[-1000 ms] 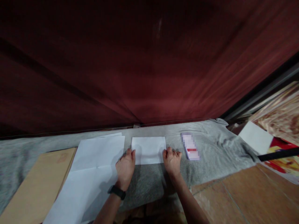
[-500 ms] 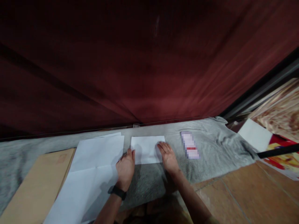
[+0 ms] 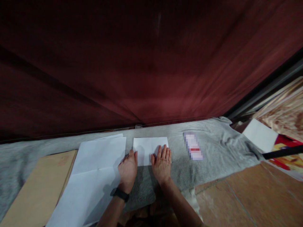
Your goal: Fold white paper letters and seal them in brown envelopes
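Observation:
A small white sheet of paper (image 3: 146,146), which looks folded, lies flat on the grey cloth (image 3: 144,186) before me. At its left edge is my left hand (image 3: 128,170), fingers curled with thumb and fingers closed on the paper's edge; a black band circles that wrist. My right hand (image 3: 162,164) lies flat on the paper's right part, palm down and fingers spread, covering its lower right corner. Just left of my left hand are larger white sheets (image 3: 99,157) with a crease across them.
Brown envelopes (image 3: 42,186) lie at the far left, partly beside the white sheets. To the right rests a pixelated pink and white bundle with a red band (image 3: 194,148). A dark red curtain (image 3: 146,78) hangs behind. A black bar (image 3: 281,153) and tiled floor (image 3: 227,195) are at the right.
My right hand has shifted left and down from the paper's right edge and now lies flat on it with fingers spread. My left hand has stayed at the left edge.

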`<state>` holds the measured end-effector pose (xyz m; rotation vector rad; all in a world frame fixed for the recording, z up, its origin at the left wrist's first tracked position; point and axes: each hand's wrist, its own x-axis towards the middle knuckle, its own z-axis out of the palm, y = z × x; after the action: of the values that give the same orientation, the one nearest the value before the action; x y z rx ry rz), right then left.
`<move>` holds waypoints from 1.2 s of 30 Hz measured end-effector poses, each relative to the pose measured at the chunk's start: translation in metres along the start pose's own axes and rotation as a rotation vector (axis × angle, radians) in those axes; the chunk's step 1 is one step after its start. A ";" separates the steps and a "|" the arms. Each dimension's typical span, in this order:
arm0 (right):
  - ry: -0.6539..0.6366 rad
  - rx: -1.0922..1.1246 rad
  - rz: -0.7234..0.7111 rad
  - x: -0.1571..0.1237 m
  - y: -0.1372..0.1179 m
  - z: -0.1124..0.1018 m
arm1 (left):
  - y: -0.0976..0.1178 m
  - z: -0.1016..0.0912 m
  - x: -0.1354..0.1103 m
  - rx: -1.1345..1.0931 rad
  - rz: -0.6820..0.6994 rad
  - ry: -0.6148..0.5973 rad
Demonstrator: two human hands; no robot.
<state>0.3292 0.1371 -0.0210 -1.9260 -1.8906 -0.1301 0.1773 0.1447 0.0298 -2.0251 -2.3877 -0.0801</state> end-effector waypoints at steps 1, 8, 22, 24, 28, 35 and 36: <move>-0.003 0.007 0.004 -0.001 0.000 0.001 | 0.000 0.000 0.000 0.000 -0.002 0.004; -0.045 0.013 0.006 -0.001 0.003 0.002 | 0.004 -0.004 -0.002 0.004 -0.067 -0.004; 0.037 0.041 -0.014 -0.005 0.003 0.008 | 0.034 0.035 -0.018 -0.233 0.409 0.176; 0.011 0.046 -0.002 -0.004 0.003 0.007 | 0.033 0.035 -0.019 -0.220 0.377 0.146; -0.038 0.021 0.007 -0.003 0.004 0.004 | 0.029 0.034 -0.020 -0.203 0.356 0.117; -0.020 -0.013 -0.037 -0.007 0.032 -0.002 | 0.030 0.032 -0.022 -0.209 0.332 0.113; -0.014 -0.014 -0.044 -0.008 0.037 -0.004 | 0.031 0.031 -0.022 -0.210 0.331 0.112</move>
<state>0.3659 0.1295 -0.0288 -1.8998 -1.9474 -0.1440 0.2120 0.1291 -0.0009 -2.4044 -2.0231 -0.4438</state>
